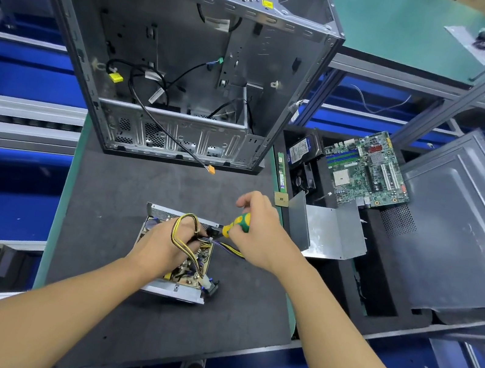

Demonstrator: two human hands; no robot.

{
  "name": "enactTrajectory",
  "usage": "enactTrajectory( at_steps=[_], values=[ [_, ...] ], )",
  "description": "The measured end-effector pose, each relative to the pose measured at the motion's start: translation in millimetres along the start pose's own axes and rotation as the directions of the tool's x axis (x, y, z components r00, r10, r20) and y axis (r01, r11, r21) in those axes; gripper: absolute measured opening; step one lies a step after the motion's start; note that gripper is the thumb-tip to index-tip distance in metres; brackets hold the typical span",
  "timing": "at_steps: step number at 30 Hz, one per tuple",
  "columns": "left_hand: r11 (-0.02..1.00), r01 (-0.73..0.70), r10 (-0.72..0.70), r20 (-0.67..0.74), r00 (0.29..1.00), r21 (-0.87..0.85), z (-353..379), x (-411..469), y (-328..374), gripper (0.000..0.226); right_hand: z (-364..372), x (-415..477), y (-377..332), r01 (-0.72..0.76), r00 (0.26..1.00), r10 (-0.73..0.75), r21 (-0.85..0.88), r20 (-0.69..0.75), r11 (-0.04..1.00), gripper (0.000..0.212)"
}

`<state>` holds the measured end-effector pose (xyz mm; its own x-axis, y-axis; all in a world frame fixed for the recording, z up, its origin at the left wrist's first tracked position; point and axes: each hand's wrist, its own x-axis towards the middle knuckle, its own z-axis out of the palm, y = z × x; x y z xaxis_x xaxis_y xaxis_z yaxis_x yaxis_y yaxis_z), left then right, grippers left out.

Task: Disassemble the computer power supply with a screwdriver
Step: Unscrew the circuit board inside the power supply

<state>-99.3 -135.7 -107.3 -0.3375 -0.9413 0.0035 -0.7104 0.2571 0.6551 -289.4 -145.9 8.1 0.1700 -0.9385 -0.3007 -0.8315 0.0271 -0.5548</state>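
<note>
The left hand [165, 246] reaches into the open power supply [174, 293], its fingers curled round a bundle of yellow and black wires [181, 242] that loops over the back of the hand. The right hand [259, 231] is clenched on the green and yellow handle of a screwdriver [238, 222], which slants down and to the left toward the far right corner of the power supply. Where its tip lands is hidden behind the wires and fingers.

The power supply sits with its lid off on the dark mat of the bench [124, 189], near the front edge, with its circuit board and a white plug showing at the near end.

Just right of the right hand, a bent grey metal cover [330, 234] lies on the edge of a black foam tray [387, 307]. A small square chip [281, 199] and a long green memory stick [282, 171] lie along the bench's right edge. In the tray behind the cover are a hard drive [301, 150] and a green motherboard [368, 169], and a large grey side panel [468, 228] leans at the tray's right.

At the back of the bench stands an open computer case [175, 60], stripped inside except for loose black cables. One cable trails out onto the mat and ends in an orange plug [211, 170].
</note>
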Motion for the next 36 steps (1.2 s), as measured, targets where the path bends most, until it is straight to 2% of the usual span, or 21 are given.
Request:
enactTrajectory(
  at_steps=[4,6,10,13,15,20,24,27,32,35,36],
  values=[
    [1.000,-0.020,0.019,0.010,1.000,0.009,-1.8,-1.0,0.9,0.019,1.3,-0.9,-2.9,-0.051,0.998,0.050,-0.026,-0.036,0.998,0.024],
    [1.000,-0.018,0.018,0.018,1.000,0.022,-3.0,-1.0,2.1,0.019,-1.1,-2.5,-3.9,-0.099,0.993,0.094,-0.072,-0.075,0.992,0.032],
    [1.000,0.000,0.000,-0.008,1.000,-0.026,-6.6,-3.2,4.8,0.033,-5.0,-1.4,-2.8,-0.165,0.984,0.147,-0.203,-0.101,0.965,0.035],
    [0.995,-0.087,0.084,-0.051,0.995,-0.047,-6.4,-4.3,6.2,0.024,-4.3,-0.9,-1.4,-0.130,0.988,0.116,-0.133,-0.102,0.983,0.023],
    [0.991,-0.121,0.116,-0.078,0.990,-0.065,-5.8,-4.2,6.2,0.026,-3.8,-0.1,0.6,-0.088,0.994,0.080,-0.095,-0.079,0.992,0.020],
    [0.993,-0.074,0.069,-0.059,0.996,-0.089,-3.7,-3.9,2.9,0.027,-2.5,2.2,-1.0,-0.030,0.999,0.031,-0.099,0.008,0.995,0.029],
    [0.993,-0.025,0.020,-0.043,0.999,-0.112,-3.1,-3.6,2.5,0.021,2.4,0.7,-0.3,-0.053,0.994,0.005,-0.429,-0.111,0.902,0.041],
    [0.995,-0.014,0.010,-0.037,0.999,-0.098,-2.7,-3.5,1.8,0.019,0.9,3.0,-2.2,-0.132,0.987,0.082,-0.417,-0.136,0.899,0.042],
    [0.995,-0.014,0.010,-0.041,0.999,-0.096,-1.3,-3.0,0.3,0.019,-3.1,5.0,0.6,-0.009,1.000,-0.003,-0.392,-0.030,0.920,0.019],
    [0.996,-0.012,0.008,-0.045,0.999,-0.090,-0.8,-3.3,-0.7,0.019,-3.7,4.6,-0.8,0.032,0.999,-0.023,-0.226,0.042,0.974,0.043],
    [0.996,-0.012,0.009,-0.044,0.999,-0.088,-0.6,-3.2,-0.7,0.020,-3.2,4.1,-1.3,0.041,0.998,-0.030,-0.195,0.058,0.980,0.045]
  ],
)
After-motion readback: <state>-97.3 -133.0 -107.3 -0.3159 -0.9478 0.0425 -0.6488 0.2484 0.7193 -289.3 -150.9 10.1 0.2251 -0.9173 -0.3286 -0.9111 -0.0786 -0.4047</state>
